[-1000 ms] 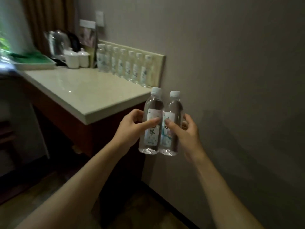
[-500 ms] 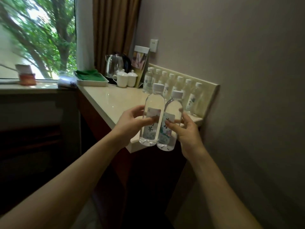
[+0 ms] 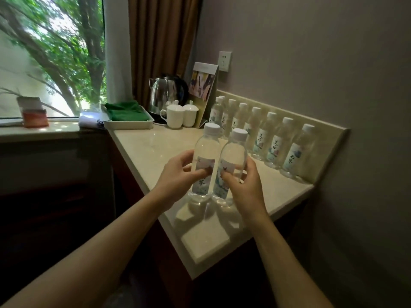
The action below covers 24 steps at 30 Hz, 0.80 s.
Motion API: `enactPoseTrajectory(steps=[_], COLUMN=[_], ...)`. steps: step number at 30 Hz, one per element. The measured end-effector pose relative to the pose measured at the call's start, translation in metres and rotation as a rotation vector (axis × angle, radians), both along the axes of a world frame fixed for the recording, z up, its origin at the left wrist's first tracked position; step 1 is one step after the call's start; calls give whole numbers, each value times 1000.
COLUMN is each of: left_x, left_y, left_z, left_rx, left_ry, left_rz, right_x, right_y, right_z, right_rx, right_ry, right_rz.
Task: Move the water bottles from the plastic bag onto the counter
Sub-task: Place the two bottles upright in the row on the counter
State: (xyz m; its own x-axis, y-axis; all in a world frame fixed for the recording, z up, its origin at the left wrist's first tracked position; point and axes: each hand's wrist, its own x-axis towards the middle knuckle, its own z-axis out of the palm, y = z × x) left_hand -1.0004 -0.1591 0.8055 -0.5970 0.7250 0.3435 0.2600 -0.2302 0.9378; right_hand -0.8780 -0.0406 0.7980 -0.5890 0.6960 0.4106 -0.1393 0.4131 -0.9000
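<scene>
Two clear water bottles with white caps stand side by side over the cream counter (image 3: 155, 150). My left hand (image 3: 178, 174) grips the left bottle (image 3: 205, 150) around its label. My right hand (image 3: 244, 185) grips the right bottle (image 3: 234, 152). Their bases are at or just above the counter top; I cannot tell whether they touch it. A row of several matching bottles (image 3: 273, 143) lines the backsplash behind them. The plastic bag is not in view.
At the far end of the counter stand a steel kettle (image 3: 164, 94), two white lidded cups (image 3: 178, 115), a leaning card (image 3: 203, 85) and a tray with a green cloth (image 3: 127, 113). The wall (image 3: 333, 63) closes the right side. The counter's near corner (image 3: 195, 263) juts toward me.
Both hands have carried the two bottles up and forward from beside the counter's edge to over its surface. The view has swung left and up.
</scene>
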Motion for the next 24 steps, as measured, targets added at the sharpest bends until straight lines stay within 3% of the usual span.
enactPoseTrajectory(steps=[7,15,24], left_x=[-60,-131,-169], left_y=[31,48,51], left_z=[-4,-12,-23], left_rx=[-21,-201,-281], left_ry=[153,307,339], left_rz=[103,-54,-38], right_x=[-66,-124,-151], right_y=[11,4,-22], right_z=[-5,-3,-4], right_rx=[34,38,69], right_ry=[-111,-209,-454], right_rz=[-216,-432,-702])
